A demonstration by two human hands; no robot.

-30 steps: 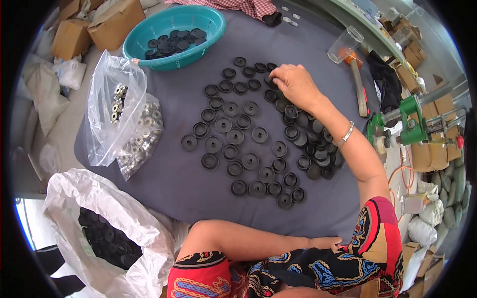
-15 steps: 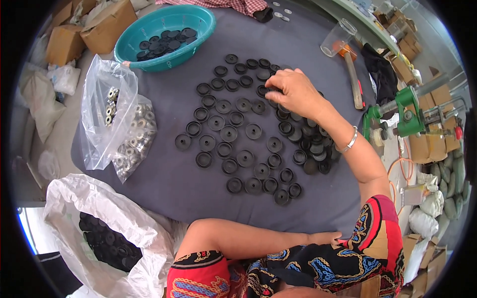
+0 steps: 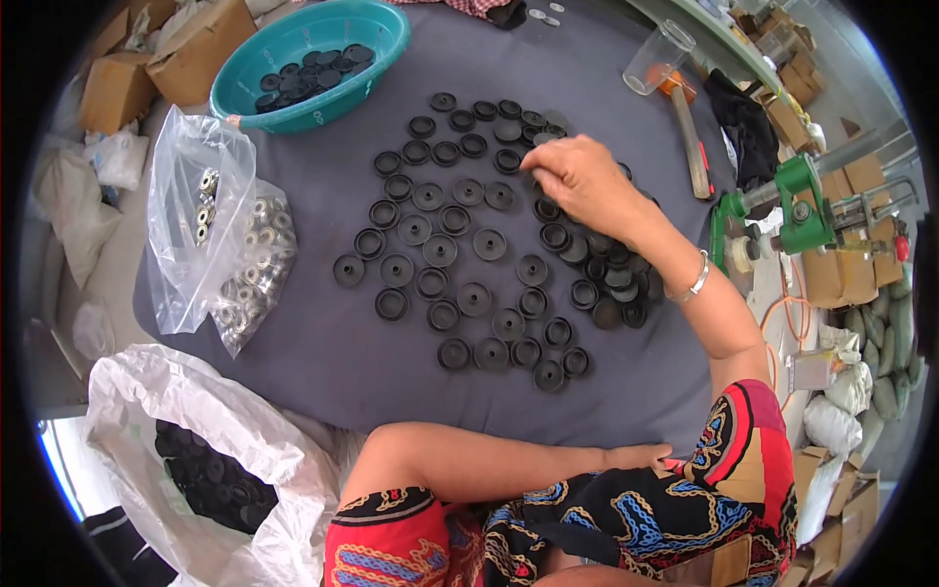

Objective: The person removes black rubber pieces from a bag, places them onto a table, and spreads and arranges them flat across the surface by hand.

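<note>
Many round black plastic discs with raised rims, some with a small centre peg (image 3: 474,299), lie spread on a dark grey cloth-covered table (image 3: 323,372). To their right, more black discs (image 3: 606,279) are heaped over one another. My right hand (image 3: 582,186), with a bangle at the wrist, reaches over the far edge of this heap. Its fingers are bent and drawn together, and what lies between the fingertips is hidden. Just left of the fingertips sits one rimmed disc (image 3: 508,159). My left hand (image 3: 638,457) rests low by my right sleeve, loosely stretched out, its fingers partly covered.
A teal basin (image 3: 323,108) with black discs stands far left. Nearer are a clear bag of metal bearings (image 3: 259,259) and a white sack (image 3: 186,382) of black parts. At right are a clear cup (image 3: 668,54), a hammer (image 3: 690,137) and a green press (image 3: 802,210).
My right hand has drawn slightly back from the rimmed disc, which stays on the cloth, and its fingers have closed together. The whole view has shifted slightly. My left hand stays in place.
</note>
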